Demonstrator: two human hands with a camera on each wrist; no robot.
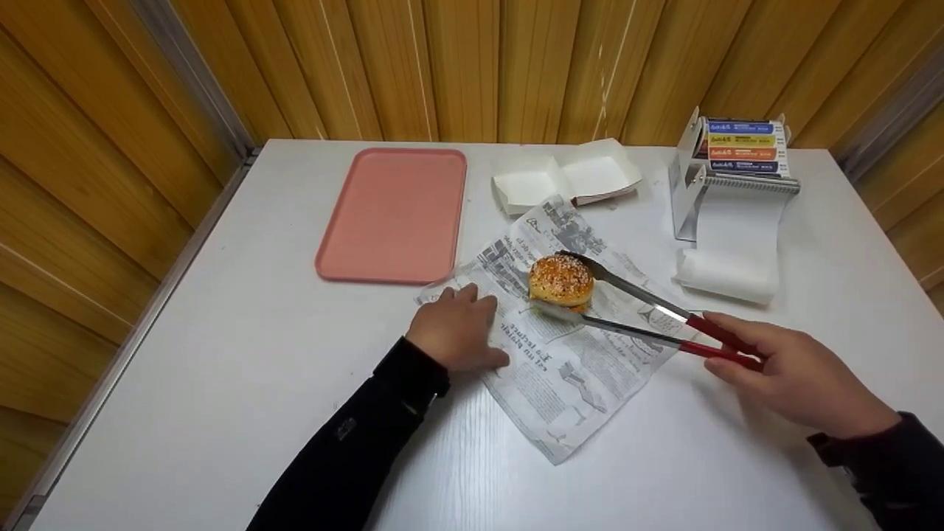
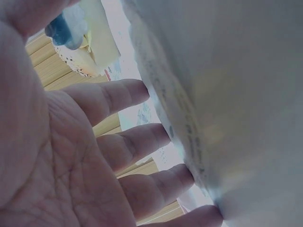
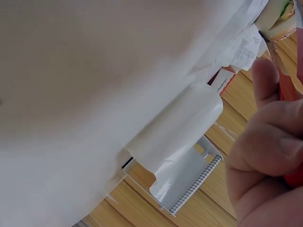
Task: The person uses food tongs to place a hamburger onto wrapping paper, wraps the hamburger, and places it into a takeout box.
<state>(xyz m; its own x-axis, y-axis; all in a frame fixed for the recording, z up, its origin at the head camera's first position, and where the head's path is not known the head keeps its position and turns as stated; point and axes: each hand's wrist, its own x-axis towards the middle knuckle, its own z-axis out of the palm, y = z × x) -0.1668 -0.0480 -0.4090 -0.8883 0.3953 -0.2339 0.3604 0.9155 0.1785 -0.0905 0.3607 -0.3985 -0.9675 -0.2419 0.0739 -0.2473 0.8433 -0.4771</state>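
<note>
The sesame-bun hamburger [image 1: 560, 282] sits on the newsprint wrapping paper [image 1: 546, 383], between the two ends of the tongs [image 1: 693, 348], one at its far side, one at its near side; how firmly they press cannot be told. From the left hand [image 1: 453, 328] it lies just to the right and slightly farther forward, so that hand is nearer. From the right hand [image 1: 800, 376] it lies forward and left, along the tongs' slanting long axis. The bun is round from above, with no marked long axis. The left fingers are spread, palm down, tips on the paper's left corner; the right fingers pinch the red handles, the forearm coming in from the lower right over the bench [image 1: 221, 413].
</note>
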